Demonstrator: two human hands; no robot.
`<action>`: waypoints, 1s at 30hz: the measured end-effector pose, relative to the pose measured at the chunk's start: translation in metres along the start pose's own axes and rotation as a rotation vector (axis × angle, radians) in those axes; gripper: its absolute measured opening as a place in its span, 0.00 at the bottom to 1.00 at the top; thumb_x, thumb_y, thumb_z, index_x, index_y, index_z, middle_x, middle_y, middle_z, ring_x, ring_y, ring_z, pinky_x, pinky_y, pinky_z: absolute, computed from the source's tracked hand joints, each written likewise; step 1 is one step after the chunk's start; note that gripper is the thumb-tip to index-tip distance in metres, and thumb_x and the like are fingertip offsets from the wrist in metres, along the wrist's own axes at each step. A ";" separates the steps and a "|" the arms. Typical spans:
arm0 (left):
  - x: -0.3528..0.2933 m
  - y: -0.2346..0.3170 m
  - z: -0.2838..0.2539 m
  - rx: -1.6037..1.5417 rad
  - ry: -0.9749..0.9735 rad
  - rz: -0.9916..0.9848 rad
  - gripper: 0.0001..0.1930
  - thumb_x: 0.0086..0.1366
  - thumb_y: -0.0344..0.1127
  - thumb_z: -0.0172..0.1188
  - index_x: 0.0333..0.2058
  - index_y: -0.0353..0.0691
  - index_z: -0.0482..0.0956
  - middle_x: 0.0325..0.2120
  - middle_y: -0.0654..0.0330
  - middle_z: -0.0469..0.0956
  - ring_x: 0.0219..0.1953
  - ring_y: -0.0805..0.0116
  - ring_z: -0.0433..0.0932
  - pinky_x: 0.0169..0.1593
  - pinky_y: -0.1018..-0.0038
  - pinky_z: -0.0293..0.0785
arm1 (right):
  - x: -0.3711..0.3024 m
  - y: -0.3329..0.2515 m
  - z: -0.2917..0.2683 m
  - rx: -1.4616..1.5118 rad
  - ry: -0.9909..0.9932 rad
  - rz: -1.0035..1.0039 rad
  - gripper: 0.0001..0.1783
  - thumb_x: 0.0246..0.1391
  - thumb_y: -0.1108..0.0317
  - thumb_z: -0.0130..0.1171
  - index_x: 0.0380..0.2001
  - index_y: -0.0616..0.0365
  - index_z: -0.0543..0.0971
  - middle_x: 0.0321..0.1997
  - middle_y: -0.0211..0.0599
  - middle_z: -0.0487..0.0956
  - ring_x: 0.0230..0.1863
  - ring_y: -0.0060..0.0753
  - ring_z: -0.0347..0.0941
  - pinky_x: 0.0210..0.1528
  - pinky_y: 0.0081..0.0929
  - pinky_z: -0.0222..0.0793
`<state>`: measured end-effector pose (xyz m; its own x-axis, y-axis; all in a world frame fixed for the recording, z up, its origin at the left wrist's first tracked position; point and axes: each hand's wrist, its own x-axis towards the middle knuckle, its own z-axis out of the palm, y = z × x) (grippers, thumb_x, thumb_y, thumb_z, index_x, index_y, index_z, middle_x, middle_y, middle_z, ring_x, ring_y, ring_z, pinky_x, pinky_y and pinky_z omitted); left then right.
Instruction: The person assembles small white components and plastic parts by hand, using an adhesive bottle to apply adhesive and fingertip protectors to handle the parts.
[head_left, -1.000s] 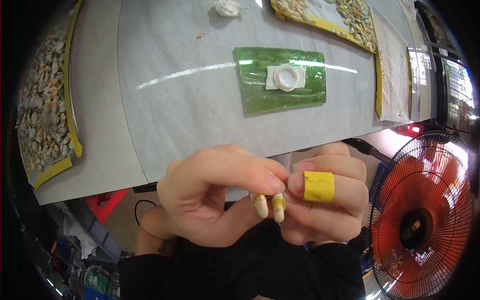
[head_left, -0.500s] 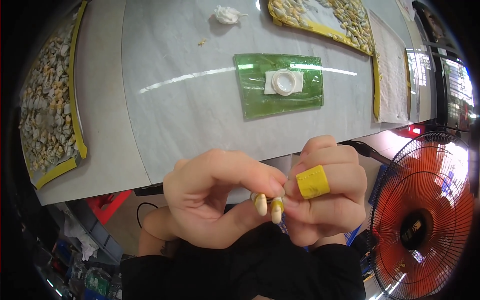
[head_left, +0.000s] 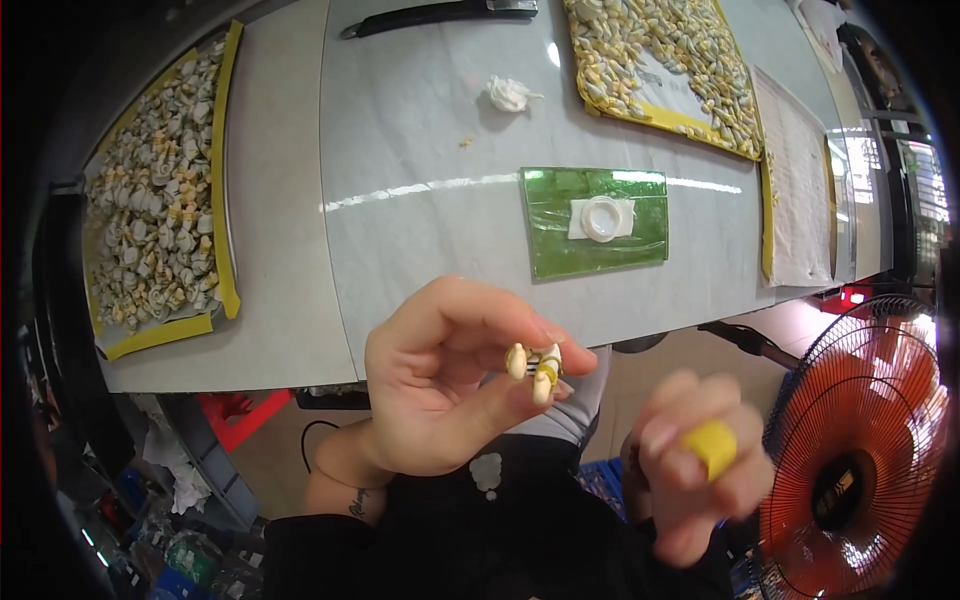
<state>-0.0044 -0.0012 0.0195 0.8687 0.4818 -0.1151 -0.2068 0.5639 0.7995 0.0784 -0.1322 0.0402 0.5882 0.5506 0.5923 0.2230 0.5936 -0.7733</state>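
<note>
My left hand [head_left: 440, 375] pinches a small figurine-like piece [head_left: 543, 385] between thumb and fingers, held up in front of the table's near edge. The piece is cream and white with yellow bands; two rounded cream ends point toward me, and dark stripes show between them. Apart from it, lower and to the right, my right hand [head_left: 705, 460] is blurred by motion, with a yellow wrap [head_left: 711, 448] round one finger. Its fingers look bent, but whether they hold anything cannot be made out. Beyond both hands, a green glass plate [head_left: 550, 255] bears a small white round dish [head_left: 603, 219] on a white pad.
Yellow-edged trays of small cream and grey pieces stand at left [head_left: 228, 180] and back right [head_left: 680, 138]. A white cloth-lined tray [head_left: 800, 190] is at right. A crumpled white tissue [head_left: 510, 95] and a black-handled tool [head_left: 435, 16] lie behind. An orange fan [head_left: 850, 420] stands at right.
My right hand has let go of the small piece and moved down and right. The left hand keeps its pinch on it. The whole view has shifted, showing more of the table's far side.
</note>
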 end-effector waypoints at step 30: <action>0.027 0.178 -0.170 2.056 0.106 0.616 0.18 0.53 0.35 0.56 0.44 0.41 0.72 0.46 0.54 0.70 0.51 0.56 0.66 0.53 0.74 0.60 | -0.015 -0.012 -0.050 -0.288 0.055 0.203 0.28 0.42 0.61 0.50 0.48 0.65 0.66 0.45 0.51 0.68 0.41 0.40 0.64 0.39 0.31 0.59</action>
<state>-0.0942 0.2261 0.0580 0.8628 0.3384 0.3755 0.3374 -0.9387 0.0706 0.1057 -0.1776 0.0293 0.6819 0.6036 0.4131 0.3029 0.2809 -0.9107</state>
